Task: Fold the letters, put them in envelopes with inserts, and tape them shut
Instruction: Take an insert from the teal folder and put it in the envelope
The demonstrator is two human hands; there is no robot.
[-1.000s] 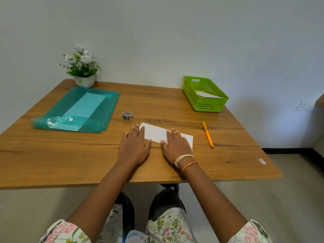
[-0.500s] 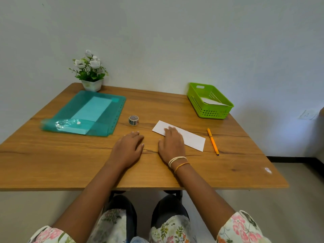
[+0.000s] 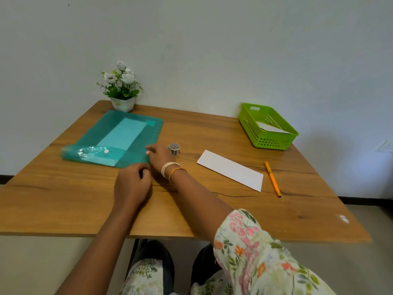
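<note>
A folded white letter (image 3: 230, 170) lies flat on the wooden table (image 3: 63, 199), right of centre, with no hand on it. A teal plastic folder (image 3: 112, 138) lies at the left with pale sheets visible through it. My right hand (image 3: 159, 157) reaches across to the folder's near right corner, fingers apart, touching its edge. My left hand (image 3: 133, 184) rests on the table just below that corner with fingers loosely curled and nothing in it. A small roll of tape (image 3: 174, 149) stands just right of my right hand.
An orange pen (image 3: 272, 179) lies right of the letter. A green basket (image 3: 266, 126) holding a white sheet stands at the back right. A potted white flower (image 3: 122, 90) sits at the back left against the wall.
My right hand has left the folded letter and crossed left to the teal folder's corner. My left hand has curled and shifted slightly left. The letter stays where it lay.
</note>
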